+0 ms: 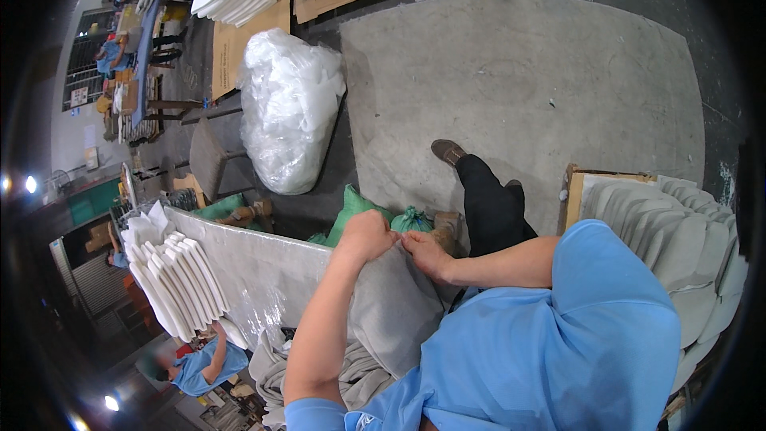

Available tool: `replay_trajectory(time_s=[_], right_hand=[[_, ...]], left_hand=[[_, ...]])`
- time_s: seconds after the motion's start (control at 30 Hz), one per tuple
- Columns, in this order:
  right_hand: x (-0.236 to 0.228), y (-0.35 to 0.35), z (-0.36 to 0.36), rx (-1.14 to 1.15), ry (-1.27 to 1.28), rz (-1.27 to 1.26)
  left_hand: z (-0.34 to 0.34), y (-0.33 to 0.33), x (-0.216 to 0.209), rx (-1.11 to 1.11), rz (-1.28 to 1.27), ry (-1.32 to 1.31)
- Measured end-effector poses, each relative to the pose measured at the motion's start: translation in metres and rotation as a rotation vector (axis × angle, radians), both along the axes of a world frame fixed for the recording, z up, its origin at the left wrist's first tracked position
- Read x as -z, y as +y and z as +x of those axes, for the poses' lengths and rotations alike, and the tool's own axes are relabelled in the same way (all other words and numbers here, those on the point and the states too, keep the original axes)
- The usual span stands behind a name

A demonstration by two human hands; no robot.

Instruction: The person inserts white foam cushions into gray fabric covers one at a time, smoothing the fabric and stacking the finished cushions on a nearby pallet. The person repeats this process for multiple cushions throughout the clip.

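My left hand (367, 235) and my right hand (428, 255) meet fingertip to fingertip just beyond the edge of a grey-topped table (267, 259). Both are closed in a pinch. Whatever lies between the fingertips is too small to make out. Directly below them a grey fabric piece (391, 303) drapes over the table, its upper end close against my fingers. More folded grey fabric pieces (363, 371) are heaped beside my left forearm, partly hidden by it.
White padded pieces (179, 279) stand in a row on the table's left, near a co-worker in blue (199, 367). Green sacks (359, 211) lie beyond the table edge. A clear plastic bundle (287, 112) stands on the floor. Grey padded pieces (670, 231) are stacked at right.
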State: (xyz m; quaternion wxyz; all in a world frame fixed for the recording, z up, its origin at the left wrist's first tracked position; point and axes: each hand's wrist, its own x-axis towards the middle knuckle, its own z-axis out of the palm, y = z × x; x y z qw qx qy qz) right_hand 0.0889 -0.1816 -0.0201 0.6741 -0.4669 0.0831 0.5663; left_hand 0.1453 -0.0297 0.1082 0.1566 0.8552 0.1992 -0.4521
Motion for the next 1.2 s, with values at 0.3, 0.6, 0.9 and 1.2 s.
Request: replay_trajectory(time_s=[0.3,0.6,0.9,1.2], right_hand=[[0.013,0.005,0.0,0.063,-0.02,-0.12],[0.029,0.002,0.031,0.129,0.214,-0.215],[0.044,0.027,0.046,0.021,0.185,-0.552],[0.07,0.017,0.045,-0.126,0.119,-0.502]], left_hand=[[0.007,0.011,0.026,-0.151,-0.097,0.182],[-0.01,0.012,0.087,-0.872,-0.463,0.015],[-0.033,0.016,0.131,-1.214,-0.717,-0.078],[-0.048,0.009,0.147,-1.501,-0.754,-0.105]])
